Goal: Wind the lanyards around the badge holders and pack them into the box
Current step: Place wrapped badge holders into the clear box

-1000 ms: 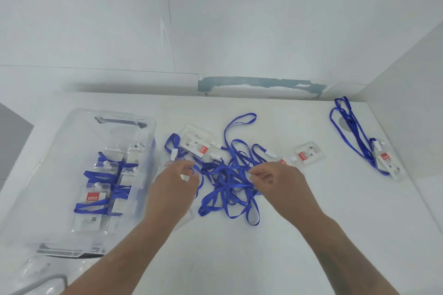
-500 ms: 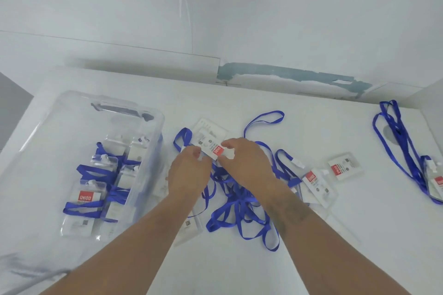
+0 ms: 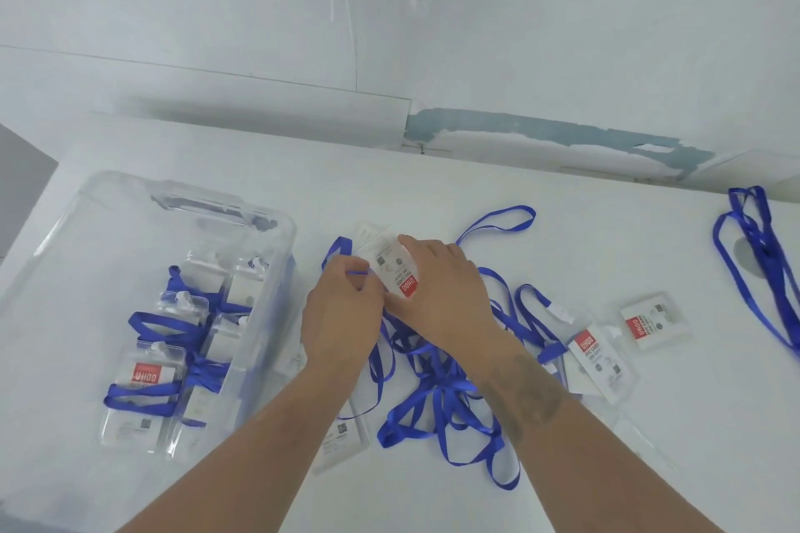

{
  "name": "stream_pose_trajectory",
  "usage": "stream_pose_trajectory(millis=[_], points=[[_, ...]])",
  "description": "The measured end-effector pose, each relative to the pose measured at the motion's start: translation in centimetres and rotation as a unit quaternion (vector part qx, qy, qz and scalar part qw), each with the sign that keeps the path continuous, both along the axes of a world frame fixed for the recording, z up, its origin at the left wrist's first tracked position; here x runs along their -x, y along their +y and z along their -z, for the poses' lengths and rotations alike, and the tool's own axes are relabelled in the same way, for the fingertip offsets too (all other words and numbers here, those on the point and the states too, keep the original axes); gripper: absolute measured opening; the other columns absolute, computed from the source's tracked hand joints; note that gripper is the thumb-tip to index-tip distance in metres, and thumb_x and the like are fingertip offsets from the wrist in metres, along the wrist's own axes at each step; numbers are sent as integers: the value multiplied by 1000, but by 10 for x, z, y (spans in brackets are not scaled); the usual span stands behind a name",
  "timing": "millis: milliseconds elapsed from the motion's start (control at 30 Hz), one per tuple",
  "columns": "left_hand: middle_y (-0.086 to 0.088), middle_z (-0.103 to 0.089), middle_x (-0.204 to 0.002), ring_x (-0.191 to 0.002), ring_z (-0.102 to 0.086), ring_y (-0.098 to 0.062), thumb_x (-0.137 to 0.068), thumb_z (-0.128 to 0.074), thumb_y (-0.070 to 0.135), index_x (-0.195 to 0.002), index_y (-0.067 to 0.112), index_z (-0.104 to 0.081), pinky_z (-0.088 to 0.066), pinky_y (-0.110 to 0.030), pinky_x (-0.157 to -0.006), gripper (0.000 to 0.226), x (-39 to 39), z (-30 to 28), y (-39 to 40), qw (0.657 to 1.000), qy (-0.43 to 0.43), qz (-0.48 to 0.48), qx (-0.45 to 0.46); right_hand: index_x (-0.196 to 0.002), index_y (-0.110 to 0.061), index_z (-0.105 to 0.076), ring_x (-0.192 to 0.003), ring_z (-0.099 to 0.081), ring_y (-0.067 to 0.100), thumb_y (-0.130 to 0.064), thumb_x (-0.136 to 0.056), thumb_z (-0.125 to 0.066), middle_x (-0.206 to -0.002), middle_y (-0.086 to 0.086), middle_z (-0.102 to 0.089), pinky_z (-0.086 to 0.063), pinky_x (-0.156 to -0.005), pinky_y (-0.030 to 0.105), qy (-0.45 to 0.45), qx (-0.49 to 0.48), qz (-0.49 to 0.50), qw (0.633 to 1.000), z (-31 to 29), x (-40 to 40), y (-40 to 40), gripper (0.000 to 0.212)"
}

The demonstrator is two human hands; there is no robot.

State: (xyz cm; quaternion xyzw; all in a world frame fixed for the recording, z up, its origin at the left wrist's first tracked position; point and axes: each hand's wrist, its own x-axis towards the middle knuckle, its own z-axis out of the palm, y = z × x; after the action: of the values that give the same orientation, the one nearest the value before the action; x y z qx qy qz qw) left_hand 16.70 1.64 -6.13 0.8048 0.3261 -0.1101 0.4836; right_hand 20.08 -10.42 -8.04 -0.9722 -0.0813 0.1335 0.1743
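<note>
Both hands work one badge holder above a tangle of blue lanyards.

Left of the left hand (image 3: pixel 342 307) stands the clear box (image 3: pixel 277 229) holding wound badges; under both wrists sprawl the lanyards (image 3: pixel 437 398). The right hand (image 3: pixel 441 294) grips the badge holder (image 3: pixel 396 273), fingers curled over it; the left hand pinches a strap beside it.

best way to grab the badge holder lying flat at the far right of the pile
Pinch the badge holder by its long side edges, coming straight down from above. It lies flat on the table, apart from the tangled lanyards, with bare table beside both edges. Its clip end is too small to grip.
</note>
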Motion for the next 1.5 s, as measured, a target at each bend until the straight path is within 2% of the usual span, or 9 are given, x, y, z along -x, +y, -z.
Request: stream_pose_trajectory(millis=[367, 467, 567, 700, 933, 1133, 1267, 1333, 1500], points=[[7, -74, -68, -58, -65, -7, -89, -70, 24, -100, 24, -65, -54, -26, -60, 13, 6, -71, 7, 980, -75, -8, 183, -146, -40, -31, -115, -46, 1, -42, -77, -75, -130, -20, -48, -45, -91, 20, -42, -171, 29, 984, -88, 41, -36, 82], [2, -75, -71, -63, -65, -11, -91, -67, 17, -99, 17, -68, -56, -23, -58, 8, 17, -98, 11, 966, -74, -7, 247, -144, -45, -33, -111, -57, -4, -38, -78, -79, -129, -25, -54, -53, -84, 17, 41, -314, 122, 941, -114, 55, -46, 80], [-1, -74, -72, -63, -64, -14, -91, -65, 13, -97, 11, -68, -54, -26, -60, 7, 27, -117, 16, 957, -67, 9, 282, -139, -33, -46, -94, -71, 6, -22, -87, -72, -107, -5, -72, -53, -75, 16, 113, -436, 190, 872, -134, 66, -55, 59], [-2, -73, -72, -65, -66, -17, -91, -63, 10, -93, 8, -69, -55, -31, -65, 6, 35, -132, 25, 948, -30, 31, 315, -124, -28, -62, -63, -61, 7, -13, -91, -66, -84, -8, -75, -49, -67, 14, 103, -444, 202, 867, -154, 81, -65, 37], [-9, -77, -86, -64, -64, -14, -88, -69, 15, -88, 15, -79, -57, -27, -65, 10, 48, -153, 40, 937, -21, 151, 316, -117, -31, -66, -68, -62, 11, -13, -90, -67, -88, -7, -77, -51, -66, 20, 97, -406, 157, 895, -188, 92, -78, 33], [-7, -72, -79, -61, -63, -15, -78, -70, 18, -85, 12, -77, -58, -23, -58, 12, 53, -161, 42, 891, -19, 99, 442, -103, -27, -76, -60, -42, 14, -15, -97, -56, -80, -3, -71, -45, -64, 23, 33, -493, 259, 830, -171, 108, -80, 24], [-10, -75, -88, -68, -70, -15, -88, -66, 13, -92, 7, -72, -60, -23, -61, 9, 54, -161, 27, 892, -17, 78, 444, -95, -23, -74, -53, -37, 9, -20, -99, -54, -63, -17, -65, -37, -52, 14, 1, -403, 284, 870, -151, 127, -48, 21], [-9, -76, -88, -71, -71, -15, -89, -67, 14, -90, 8, -72, -59, -22, -62, 8, 54, -160, 17, 903, -29, 80, 421, -93, -17, -72, -55, -42, 11, -26, -99, -52, -66, -7, -65, -39, -52, 16, 10, -381, 257, 888, -145, 135, -32, 22], [-2, -78, -83, -74, -75, -17, -89, -71, 16, -93, 10, -72, -61, -26, -70, 7, 49, -155, 6, 958, -77, 108, 253, -77, -21, -56, -61, -47, 11, -35, -101, -46, -69, -3, -56, -39, -57, 25, -20, -255, 169, 952, -147, 145, -14, 29]])
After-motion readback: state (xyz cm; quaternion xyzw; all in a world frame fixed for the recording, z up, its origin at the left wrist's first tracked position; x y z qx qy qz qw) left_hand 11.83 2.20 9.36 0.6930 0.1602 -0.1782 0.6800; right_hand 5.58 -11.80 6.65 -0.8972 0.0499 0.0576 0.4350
